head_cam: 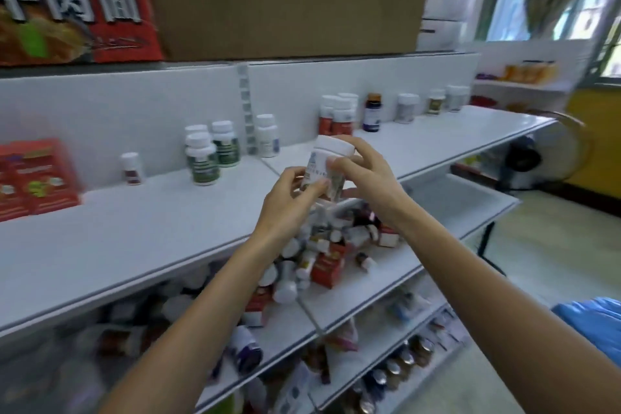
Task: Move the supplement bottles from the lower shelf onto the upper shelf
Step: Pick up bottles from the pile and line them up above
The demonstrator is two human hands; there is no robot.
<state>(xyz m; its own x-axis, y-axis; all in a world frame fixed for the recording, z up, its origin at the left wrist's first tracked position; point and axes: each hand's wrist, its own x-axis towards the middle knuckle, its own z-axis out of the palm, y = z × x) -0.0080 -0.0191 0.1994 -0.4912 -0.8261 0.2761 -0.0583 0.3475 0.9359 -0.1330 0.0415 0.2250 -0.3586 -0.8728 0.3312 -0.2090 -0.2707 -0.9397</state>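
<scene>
L hand (292, 191): fingers curled round lower body of a white bottle (327, 165), thumb on the label side
R hand (363, 175): pinches the same bottle from the other side, fingertips up by the cap, thumb lower down
Bottle pos: in the air btwn both hands, touching no shelf; seen against the front part of the upper shelf (134, 228). Can't tell if it's over the board or just short of the edge
Long axis: near upright, cap up, slight lean. Needs little or no turning to stand
Way to go: shelf lies fwd and a bit down from the hands; bare board just ahead, btwn the lone white bottle (267, 136) and the red-label pair (337, 114)
Nearer hand: both about level w/ the shelf; R sits higher on the bottle, so prob. L steadies the base on set-down
Source: pile of bottles (316, 252) lying mixed on the lower shelf (353, 299), right under the wrists. Plenty left, task partway
Further out: green-label bottles (205, 161) standing to the left, dark blue bottle (372, 112) to the right, cardboard box (285, 0) on the top level
</scene>
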